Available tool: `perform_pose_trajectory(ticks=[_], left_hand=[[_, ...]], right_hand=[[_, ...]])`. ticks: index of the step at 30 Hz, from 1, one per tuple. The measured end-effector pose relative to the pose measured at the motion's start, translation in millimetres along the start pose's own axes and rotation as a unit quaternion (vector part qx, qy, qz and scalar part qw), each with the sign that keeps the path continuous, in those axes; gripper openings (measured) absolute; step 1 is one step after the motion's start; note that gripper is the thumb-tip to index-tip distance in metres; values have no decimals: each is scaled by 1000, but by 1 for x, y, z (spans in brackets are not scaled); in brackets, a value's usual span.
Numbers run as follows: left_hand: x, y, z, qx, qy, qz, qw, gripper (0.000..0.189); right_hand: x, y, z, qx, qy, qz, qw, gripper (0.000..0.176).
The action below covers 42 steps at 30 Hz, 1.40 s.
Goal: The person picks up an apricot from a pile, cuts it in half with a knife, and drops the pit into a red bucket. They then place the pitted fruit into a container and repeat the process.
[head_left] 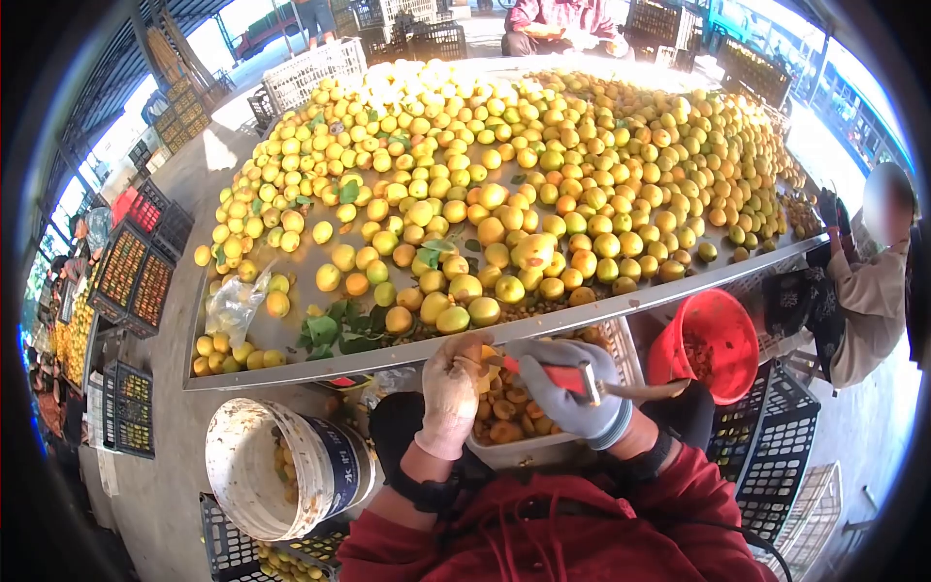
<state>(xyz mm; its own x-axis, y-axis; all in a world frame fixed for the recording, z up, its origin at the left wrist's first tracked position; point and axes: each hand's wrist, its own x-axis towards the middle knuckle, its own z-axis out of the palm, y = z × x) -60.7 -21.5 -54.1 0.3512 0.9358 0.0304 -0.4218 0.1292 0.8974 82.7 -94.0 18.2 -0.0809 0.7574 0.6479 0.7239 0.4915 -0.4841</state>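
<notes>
My left hand (452, 393), in a pale, stained glove, is closed with its fingertips pinched on a yellow-orange fruit (492, 357), mostly hidden. A grey glove covers my right hand (572, 388), which is wrapped round a red-handled tool (564, 376). The tool's front end points at the left fingertips; a curved metal part (655, 391) sticks out to the right. Under both hands, a white crate (621, 351) between my knees holds cut fruit (509, 409). Just beyond them runs the metal rim (543, 322) of a table heaped with whole yellow-orange fruit (495, 228).
A white bucket (233, 466) stands at left, with fruit pieces inside. To the right are a red bucket (669, 339), black crates (766, 436) and a seated person (863, 301). Leaves (335, 328) and a plastic bag (233, 306) lie on the table. Another person (562, 29) sits across.
</notes>
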Motion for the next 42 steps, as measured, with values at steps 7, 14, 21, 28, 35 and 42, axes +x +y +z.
perform_pose_trajectory(ticks=[7,14,21,28,35,42], left_hand=[[5,0,-10,-5,-35,15,999,33],[7,30,1,-228,-39,-109,967,23],[3,24,-1,-245,-42,-89,965,19],[3,13,5,-154,41,-27,987,20],[3,0,1,-43,83,-11,996,18],[1,16,3,71,73,-24,995,18]], right_hand=[[-7,-2,13,175,72,200,961,12],[-5,-6,0,395,130,429,802,18],[1,-13,0,378,116,410,822,17],[-4,3,11,147,72,114,980,13],[-3,-6,12,72,22,100,992,13],[-12,12,14,302,-53,246,920,26]])
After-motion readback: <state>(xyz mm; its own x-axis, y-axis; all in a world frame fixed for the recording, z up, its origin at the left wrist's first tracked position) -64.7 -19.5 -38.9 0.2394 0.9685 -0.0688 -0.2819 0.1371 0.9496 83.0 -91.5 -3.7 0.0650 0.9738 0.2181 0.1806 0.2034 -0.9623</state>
